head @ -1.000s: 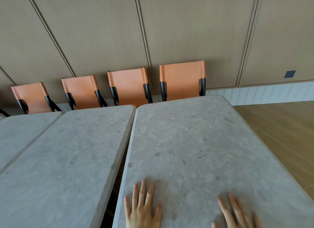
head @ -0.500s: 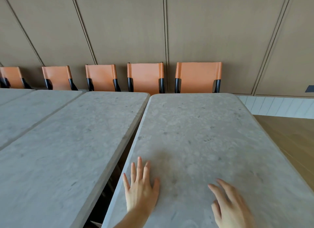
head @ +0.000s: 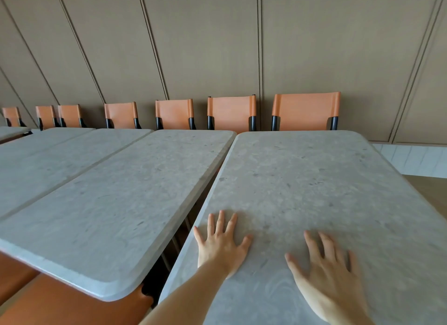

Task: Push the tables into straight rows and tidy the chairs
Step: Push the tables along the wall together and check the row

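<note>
A grey stone-look table stands in front of me at the right end of a row. My left hand lies flat on it near its left edge, fingers spread. My right hand lies flat on it further right, fingers straight. The neighbouring table sits to the left, and a dark wedge-shaped gap between the two widens towards me. More tables continue leftwards. Orange chairs with black frames line the far side, the nearest being the right end chair and the one beside it.
A panelled brown wall runs behind the chairs. An orange chair seat shows under the near edge of the left table. Wooden floor and a white skirting lie to the right of my table.
The view has pulled back and turned left, showing more tables and chairs. Both hands now show fully with the left forearm, and the right hand's fingers have flattened onto the table.
</note>
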Tool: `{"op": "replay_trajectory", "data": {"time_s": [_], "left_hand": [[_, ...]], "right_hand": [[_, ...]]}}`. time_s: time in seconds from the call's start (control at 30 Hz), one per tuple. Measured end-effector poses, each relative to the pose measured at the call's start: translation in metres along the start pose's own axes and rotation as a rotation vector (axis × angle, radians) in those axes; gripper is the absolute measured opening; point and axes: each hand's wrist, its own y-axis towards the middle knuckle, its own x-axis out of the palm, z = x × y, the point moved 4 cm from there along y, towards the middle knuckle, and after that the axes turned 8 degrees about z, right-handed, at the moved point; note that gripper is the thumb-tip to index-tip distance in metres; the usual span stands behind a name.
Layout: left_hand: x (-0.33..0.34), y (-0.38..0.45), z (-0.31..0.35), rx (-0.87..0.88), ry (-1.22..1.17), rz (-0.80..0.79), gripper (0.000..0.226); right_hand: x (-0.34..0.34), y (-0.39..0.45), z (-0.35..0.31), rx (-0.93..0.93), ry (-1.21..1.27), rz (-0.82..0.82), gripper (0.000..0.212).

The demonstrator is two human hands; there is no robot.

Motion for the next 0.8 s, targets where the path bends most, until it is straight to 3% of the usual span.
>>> {"op": "replay_trajectory", "data": {"time_s": [0.2,0.5,0.57,0.63,0.8], "left_hand": [[0.0,0.001,0.0,0.005,-0.045,0.004,0.075],[0.002,0.005,-0.001,0.0,-0.06,-0.005,0.074],[0.002,0.006,0.0,0.001,-0.069,-0.006,0.088],[0.001,0.006,0.001,0.007,-0.089,-0.011,0.105],[-0.001,0.008,0.002,0.016,-0.078,-0.029,0.107]], "right_hand": [[-0.007,0.001,-0.007,0.019,-0.004,-0.026,0.081],[-0.002,0.008,-0.014,0.015,-0.02,0.051,0.086],[0.003,0.007,-0.001,0.056,0.031,0.136,0.085],[0.017,0.0,0.001,0.033,0.101,0.064,0.085],[0.008,-0.001,-0.006,0.021,0.183,0.093,0.075]]}}
